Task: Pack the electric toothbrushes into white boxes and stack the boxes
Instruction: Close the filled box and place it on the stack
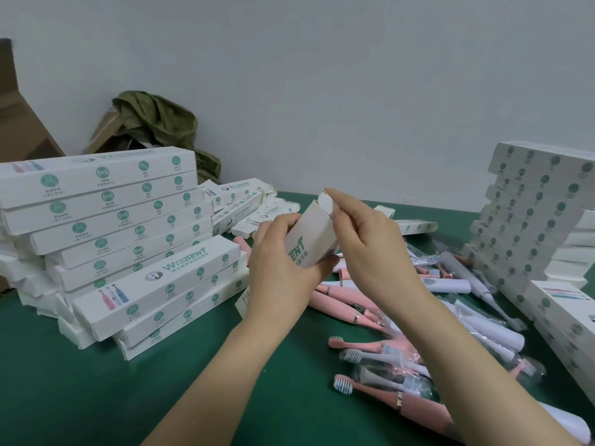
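1. My left hand's [280, 252] fingers [277, 223] are wrapped around a white box [314, 233], holding it tilted above the bench [80, 381]. My right hand's [373, 246] fingers [347, 201] pinch its open end flap [326, 201].
2. I cannot tell what is inside it. Its face reads "ENT" in green, the rest covered.
3. Beneath my hands, pink electric toothbrushes [347, 304] and white ones [483, 329] lie loose, some in clear wrap.
4. To the left, the closed box [161, 284] topping a low stack reads "WISDENT" beside pictured brushes, and a taller stack [106, 201] behind it shows round green icons.
5. On the right is another tall stack [531, 214].
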Demonstrator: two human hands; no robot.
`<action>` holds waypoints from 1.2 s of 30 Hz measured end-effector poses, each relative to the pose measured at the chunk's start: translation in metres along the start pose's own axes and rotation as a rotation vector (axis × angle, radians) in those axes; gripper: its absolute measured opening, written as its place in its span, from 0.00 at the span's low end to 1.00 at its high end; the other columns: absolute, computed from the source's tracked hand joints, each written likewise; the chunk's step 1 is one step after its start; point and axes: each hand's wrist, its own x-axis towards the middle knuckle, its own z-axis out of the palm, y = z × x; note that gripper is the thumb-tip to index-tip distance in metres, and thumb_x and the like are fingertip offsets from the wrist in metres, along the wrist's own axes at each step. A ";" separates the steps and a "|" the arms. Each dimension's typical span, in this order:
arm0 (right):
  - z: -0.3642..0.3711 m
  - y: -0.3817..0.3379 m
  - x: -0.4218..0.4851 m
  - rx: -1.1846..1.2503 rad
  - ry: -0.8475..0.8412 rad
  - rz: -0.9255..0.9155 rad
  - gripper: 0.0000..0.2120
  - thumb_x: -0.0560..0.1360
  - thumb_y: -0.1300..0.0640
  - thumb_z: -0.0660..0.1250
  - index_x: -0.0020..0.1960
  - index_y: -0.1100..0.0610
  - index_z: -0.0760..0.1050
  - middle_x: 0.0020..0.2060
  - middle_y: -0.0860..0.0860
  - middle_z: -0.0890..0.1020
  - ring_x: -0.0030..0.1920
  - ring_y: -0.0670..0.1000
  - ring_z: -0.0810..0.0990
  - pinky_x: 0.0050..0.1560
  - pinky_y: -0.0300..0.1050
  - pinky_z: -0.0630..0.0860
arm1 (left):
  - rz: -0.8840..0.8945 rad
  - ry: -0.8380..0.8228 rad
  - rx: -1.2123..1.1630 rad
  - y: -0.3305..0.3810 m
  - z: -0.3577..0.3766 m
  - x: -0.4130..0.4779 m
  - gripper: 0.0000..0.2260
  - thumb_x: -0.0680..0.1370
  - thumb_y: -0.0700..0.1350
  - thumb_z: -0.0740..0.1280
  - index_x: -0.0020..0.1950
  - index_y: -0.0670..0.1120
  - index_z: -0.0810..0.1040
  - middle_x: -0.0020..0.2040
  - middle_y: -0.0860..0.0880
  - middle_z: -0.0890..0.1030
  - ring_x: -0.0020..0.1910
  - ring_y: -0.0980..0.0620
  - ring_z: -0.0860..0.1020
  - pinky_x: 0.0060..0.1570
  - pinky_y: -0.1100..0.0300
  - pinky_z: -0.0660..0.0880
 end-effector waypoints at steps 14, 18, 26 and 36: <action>0.026 0.011 -0.007 -0.294 0.052 -0.161 0.22 0.82 0.60 0.52 0.75 0.64 0.57 0.68 0.59 0.69 0.66 0.58 0.67 0.58 0.35 0.57 | 0.076 0.016 -0.073 -0.002 0.002 -0.003 0.27 0.68 0.38 0.75 0.55 0.66 0.73 0.47 0.59 0.72 0.47 0.72 0.72 0.44 0.81 0.64; 0.018 0.013 -0.008 -0.356 0.005 -0.168 0.22 0.82 0.57 0.51 0.75 0.61 0.59 0.68 0.56 0.71 0.66 0.56 0.68 0.60 0.37 0.60 | 0.100 -0.017 -0.082 -0.005 0.002 -0.004 0.28 0.65 0.39 0.76 0.53 0.67 0.72 0.47 0.57 0.73 0.46 0.72 0.71 0.44 0.80 0.65; 0.000 0.020 -0.004 0.307 0.311 0.162 0.14 0.82 0.55 0.53 0.45 0.48 0.76 0.41 0.46 0.82 0.43 0.44 0.80 0.46 0.43 0.76 | 0.204 -0.022 0.384 0.023 -0.031 0.031 0.24 0.68 0.53 0.75 0.62 0.50 0.77 0.47 0.53 0.70 0.53 0.52 0.70 0.47 0.59 0.68; 0.040 0.068 -0.018 -0.500 -0.332 0.347 0.10 0.76 0.60 0.57 0.49 0.63 0.76 0.44 0.57 0.81 0.45 0.56 0.78 0.45 0.48 0.73 | -0.343 -0.449 1.146 -0.012 -0.089 0.075 0.15 0.72 0.50 0.73 0.48 0.46 0.70 0.47 0.48 0.73 0.50 0.47 0.72 0.42 0.57 0.70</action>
